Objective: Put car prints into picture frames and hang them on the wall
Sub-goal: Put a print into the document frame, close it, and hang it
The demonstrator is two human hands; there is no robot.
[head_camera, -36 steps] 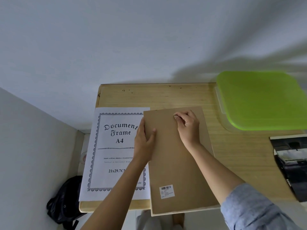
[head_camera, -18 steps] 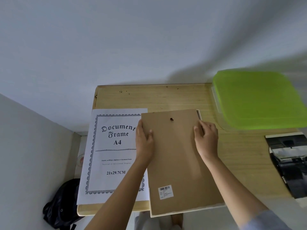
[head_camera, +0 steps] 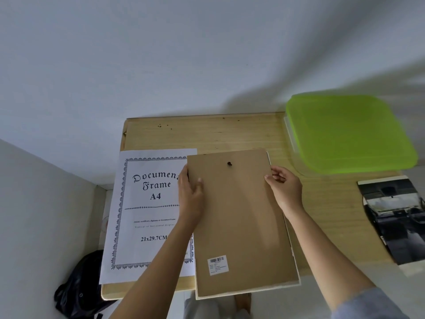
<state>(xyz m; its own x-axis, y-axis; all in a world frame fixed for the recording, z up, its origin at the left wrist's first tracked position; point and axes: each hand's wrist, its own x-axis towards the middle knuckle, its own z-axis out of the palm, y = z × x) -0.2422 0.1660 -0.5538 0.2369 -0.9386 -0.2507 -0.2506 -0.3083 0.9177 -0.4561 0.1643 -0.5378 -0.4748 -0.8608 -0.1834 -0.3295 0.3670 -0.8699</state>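
A picture frame (head_camera: 241,226) lies face down on the wooden table (head_camera: 207,134), its brown backing board up, with a small dark hanger hole near the top and a barcode sticker low down. My left hand (head_camera: 190,194) grips the frame's left edge, thumb on the board. My right hand (head_camera: 284,187) pinches its right edge near the top. A white insert sheet (head_camera: 147,212) printed "Document Frame A4" lies to the left, partly under the frame. Black-and-white car prints (head_camera: 395,217) lie at the table's right edge.
A green-lidded plastic box (head_camera: 345,134) stands at the back right of the table. A black bag (head_camera: 78,288) lies on the floor at lower left. White walls close in behind and to the left. The frame's near end overhangs the table's front edge.
My right hand left the hanger hole at the top of the board and moved to the frame's right edge. The left hand stayed on the left edge.
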